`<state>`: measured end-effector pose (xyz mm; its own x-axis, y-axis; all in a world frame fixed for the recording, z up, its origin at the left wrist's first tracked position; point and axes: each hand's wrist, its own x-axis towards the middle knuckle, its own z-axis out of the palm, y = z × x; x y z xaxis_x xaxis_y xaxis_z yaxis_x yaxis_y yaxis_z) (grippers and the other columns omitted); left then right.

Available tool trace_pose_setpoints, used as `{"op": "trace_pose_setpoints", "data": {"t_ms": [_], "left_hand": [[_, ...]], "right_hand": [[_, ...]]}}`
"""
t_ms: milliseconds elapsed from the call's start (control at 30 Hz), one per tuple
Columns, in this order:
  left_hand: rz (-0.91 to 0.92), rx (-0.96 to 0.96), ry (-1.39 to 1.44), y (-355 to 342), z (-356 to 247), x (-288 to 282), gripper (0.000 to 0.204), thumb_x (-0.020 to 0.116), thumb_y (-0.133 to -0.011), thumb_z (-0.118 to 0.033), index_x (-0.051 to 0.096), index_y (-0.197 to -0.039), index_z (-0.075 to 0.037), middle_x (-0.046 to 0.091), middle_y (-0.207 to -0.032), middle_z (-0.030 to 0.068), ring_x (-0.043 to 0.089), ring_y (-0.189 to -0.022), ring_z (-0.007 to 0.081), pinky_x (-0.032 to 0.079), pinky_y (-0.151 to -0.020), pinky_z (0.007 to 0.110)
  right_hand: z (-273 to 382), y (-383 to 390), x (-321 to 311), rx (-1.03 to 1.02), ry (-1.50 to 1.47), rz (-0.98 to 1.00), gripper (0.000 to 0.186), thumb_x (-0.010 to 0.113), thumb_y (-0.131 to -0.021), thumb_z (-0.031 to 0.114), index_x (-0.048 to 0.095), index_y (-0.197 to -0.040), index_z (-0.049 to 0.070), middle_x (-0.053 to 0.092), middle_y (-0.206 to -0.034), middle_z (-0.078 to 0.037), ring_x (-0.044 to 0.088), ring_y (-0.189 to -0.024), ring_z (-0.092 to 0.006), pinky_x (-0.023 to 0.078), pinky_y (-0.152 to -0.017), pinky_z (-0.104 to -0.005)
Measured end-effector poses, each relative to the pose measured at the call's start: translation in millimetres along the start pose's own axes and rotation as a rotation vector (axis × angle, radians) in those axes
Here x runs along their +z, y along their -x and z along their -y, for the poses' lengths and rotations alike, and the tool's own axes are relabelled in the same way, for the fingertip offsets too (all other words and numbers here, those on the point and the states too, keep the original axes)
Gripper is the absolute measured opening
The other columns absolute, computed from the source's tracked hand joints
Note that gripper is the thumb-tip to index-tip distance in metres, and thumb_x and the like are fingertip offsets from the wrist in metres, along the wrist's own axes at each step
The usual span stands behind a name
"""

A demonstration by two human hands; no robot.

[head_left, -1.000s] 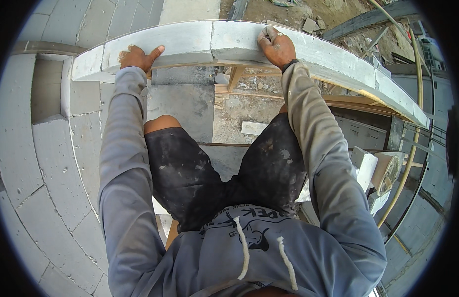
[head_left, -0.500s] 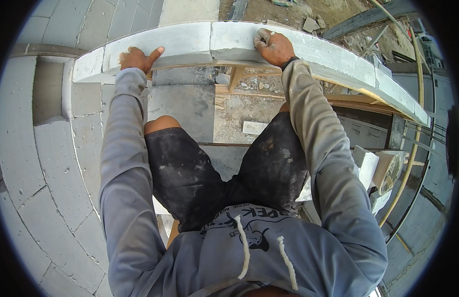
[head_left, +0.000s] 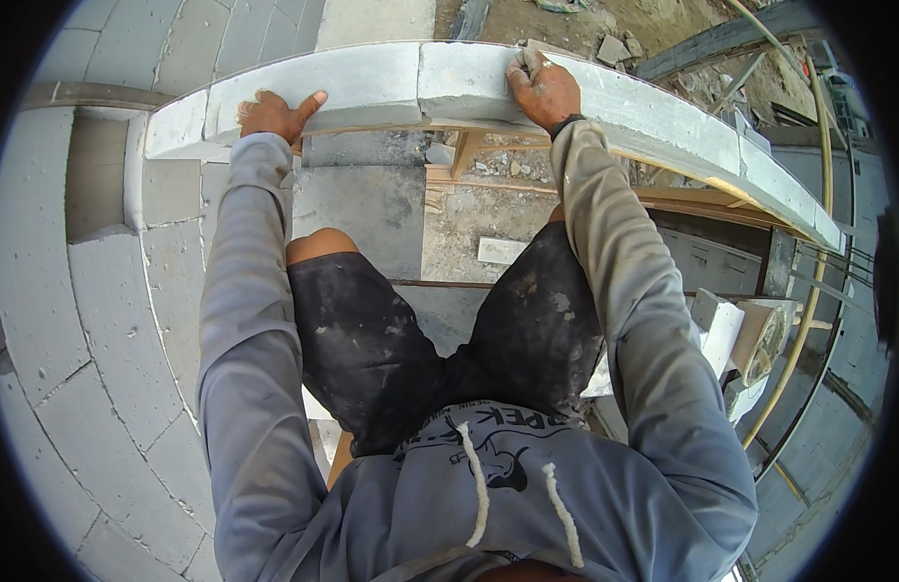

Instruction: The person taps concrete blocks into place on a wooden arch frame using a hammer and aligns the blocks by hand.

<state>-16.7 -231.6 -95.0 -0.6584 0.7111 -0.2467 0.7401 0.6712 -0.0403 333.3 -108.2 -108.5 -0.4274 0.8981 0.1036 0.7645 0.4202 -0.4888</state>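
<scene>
A row of pale grey lightweight concrete blocks [head_left: 362,82] runs across in front of me, with joints between the blocks and a timber board [head_left: 706,175] under its near side. My left hand [head_left: 278,113] rests on the near edge of the row toward the left, thumb stretched out along the block and fingers apart. Farther right, my right hand [head_left: 548,92] lies over the top of the row, its fingers curled at the far edge. Whether something small sits in those fingers is hidden. A thin line follows the far edge of the blocks.
A block wall [head_left: 105,320] with a square recess [head_left: 96,179] stands at left. Bamboo poles [head_left: 820,126] and timber rise at right, near white block pieces [head_left: 716,325]. Below lie a grey slab [head_left: 362,218], rubble and a loose block [head_left: 501,250].
The view has shifted slightly, moving the scene a little to the right. My right hand has slid slightly right along the far edge; my left hand keeps its place on the block.
</scene>
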Motion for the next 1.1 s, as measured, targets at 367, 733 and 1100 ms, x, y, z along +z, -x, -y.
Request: {"op": "trace_pose_setpoints", "data": {"t_ms": [367,733,1100], "left_hand": [[0.143,0.019,0.109,-0.4,0.9,-7.3,0.121,0.052,-0.063,-0.082,0.027,-0.135,0.013,0.038,-0.133,0.0339,0.029,-0.130,0.0452,0.034,-0.103,0.047],[0.068,0.016,0.058,3.6,-1.5,-7.6,0.119,0.053,-0.065,-0.080,0.028,-0.133,0.015,0.042,-0.129,0.0344,0.036,-0.127,0.0441,0.035,-0.102,0.044],[0.073,0.029,0.042,2.2,-1.6,-2.6,0.120,0.054,-0.064,-0.080,0.025,-0.136,0.012,0.035,-0.134,0.0351,0.026,-0.132,0.0449,0.032,-0.104,0.047]], "right_hand": [[-2.3,0.9,-1.1,-0.049,0.017,0.044,0.020,0.052,-0.085,0.032,0.056,-0.090,0.013,0.062,-0.075,-0.016,0.059,-0.074,-0.0371,0.045,-0.066,-0.0441],[0.9,4.5,-8.4,0.042,-0.221,0.029,0.021,0.050,-0.082,0.029,0.057,-0.089,0.011,0.064,-0.082,-0.017,0.060,-0.080,-0.0370,0.047,-0.070,-0.0447],[1.3,1.3,-7.0,-0.097,0.030,0.095,0.018,0.050,-0.079,0.025,0.057,-0.090,0.013,0.064,-0.082,-0.016,0.060,-0.078,-0.0367,0.047,-0.069,-0.0442]]}}
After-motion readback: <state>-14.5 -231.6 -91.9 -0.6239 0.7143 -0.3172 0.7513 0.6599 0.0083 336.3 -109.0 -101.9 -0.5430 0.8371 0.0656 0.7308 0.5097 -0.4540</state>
